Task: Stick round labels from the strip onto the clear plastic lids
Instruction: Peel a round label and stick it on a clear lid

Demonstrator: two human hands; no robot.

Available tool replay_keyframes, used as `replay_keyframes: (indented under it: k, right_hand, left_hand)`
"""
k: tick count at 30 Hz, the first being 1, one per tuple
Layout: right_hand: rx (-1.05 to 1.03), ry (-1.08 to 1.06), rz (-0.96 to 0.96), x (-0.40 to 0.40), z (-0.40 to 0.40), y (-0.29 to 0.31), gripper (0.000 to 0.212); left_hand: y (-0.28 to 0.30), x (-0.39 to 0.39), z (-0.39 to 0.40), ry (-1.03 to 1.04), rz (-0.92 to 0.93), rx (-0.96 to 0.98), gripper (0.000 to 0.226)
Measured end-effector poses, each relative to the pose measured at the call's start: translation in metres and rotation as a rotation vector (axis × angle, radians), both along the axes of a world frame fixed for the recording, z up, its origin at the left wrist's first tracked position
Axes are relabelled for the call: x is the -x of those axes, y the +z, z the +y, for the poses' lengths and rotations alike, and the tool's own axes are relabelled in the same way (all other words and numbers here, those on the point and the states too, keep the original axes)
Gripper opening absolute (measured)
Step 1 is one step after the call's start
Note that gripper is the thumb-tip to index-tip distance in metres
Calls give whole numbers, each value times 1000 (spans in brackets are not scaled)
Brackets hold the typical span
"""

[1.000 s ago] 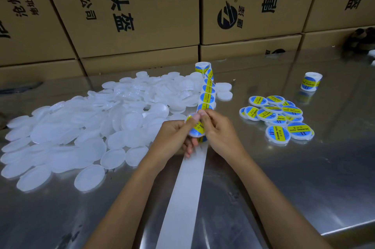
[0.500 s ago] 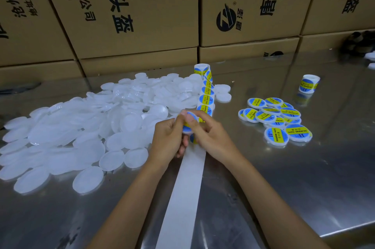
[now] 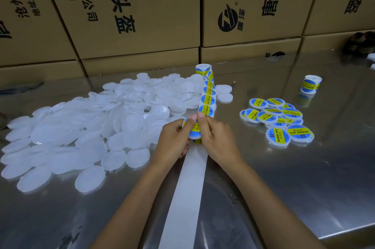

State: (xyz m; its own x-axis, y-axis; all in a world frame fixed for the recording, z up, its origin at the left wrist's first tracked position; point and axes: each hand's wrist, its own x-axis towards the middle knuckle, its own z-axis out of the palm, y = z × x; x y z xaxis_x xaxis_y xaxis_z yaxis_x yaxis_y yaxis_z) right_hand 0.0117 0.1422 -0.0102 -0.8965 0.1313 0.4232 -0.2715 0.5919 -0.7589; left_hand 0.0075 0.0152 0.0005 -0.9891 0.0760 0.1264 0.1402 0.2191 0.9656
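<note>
A person's left hand (image 3: 176, 141) and right hand (image 3: 218, 141) meet over the middle of a steel counter (image 3: 304, 167), both gripping one clear plastic lid (image 3: 193, 132) between them. The lid carries a blue and yellow round label (image 3: 195, 129). Both thumbs press on the lid's upper face near its far rim, side by side, while the curled fingers close around its edges from left and right; the fingertips beneath are hidden.

The label strip (image 3: 208, 96) runs from a small roll (image 3: 203, 68) toward the counter's back edge down to the hands, and its bare white backing (image 3: 188, 194) trails on to the near edge. A heap of unlabelled lids (image 3: 85, 127) spreads across the counter's left half. A cluster of labelled lids (image 3: 278, 121) lies right of the hands, well apart from them. A second label roll (image 3: 310, 84) stands farther right. Printed cardboard boxes (image 3: 132, 11) line the back edge.
</note>
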Motion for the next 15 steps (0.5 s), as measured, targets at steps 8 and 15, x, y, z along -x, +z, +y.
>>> replay_keyframes:
  k: [8,15]
  right_hand:
    - [54,48,-15,0,2,-1,51]
    - [184,143,-116,-2,0,4,62]
  left_hand:
    - [-6,2,1,35,102,76,68]
    - [-7,7,-1,139,115,-5,72]
